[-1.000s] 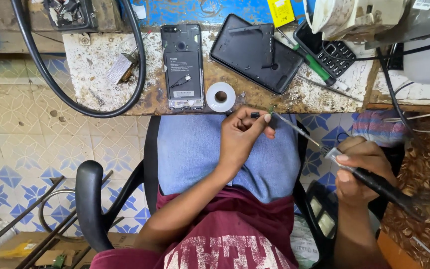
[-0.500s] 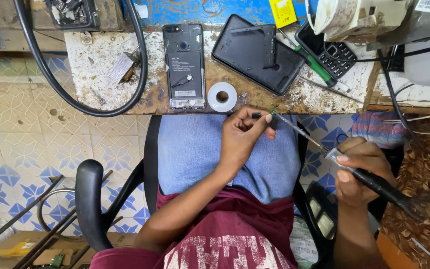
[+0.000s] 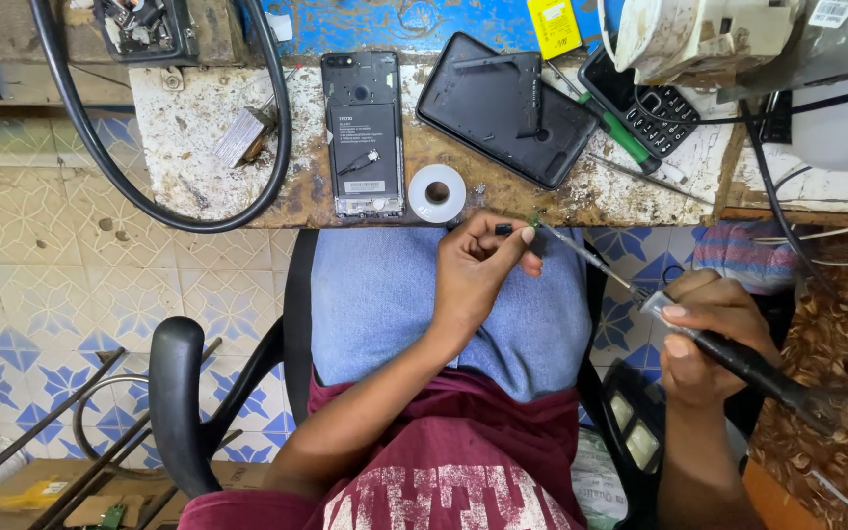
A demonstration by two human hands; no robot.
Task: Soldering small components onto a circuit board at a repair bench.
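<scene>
Soldering iron (image 3: 738,358) is staying clamped in our right hand (image 3: 709,339) on the right, and we are keeping its tip at the tiny dark part (image 3: 503,229) pinched in our left hand (image 3: 478,270), hardly moving, near the bench (image 3: 198,128) edge.

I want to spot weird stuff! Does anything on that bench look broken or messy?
Yes. The phone lies with its back off, its insides showing, and its black back cover lies tilted beside it. The workbench top is chipped and stained. The left hand pinches a tiny part while the right hand holds a soldering iron.
</scene>
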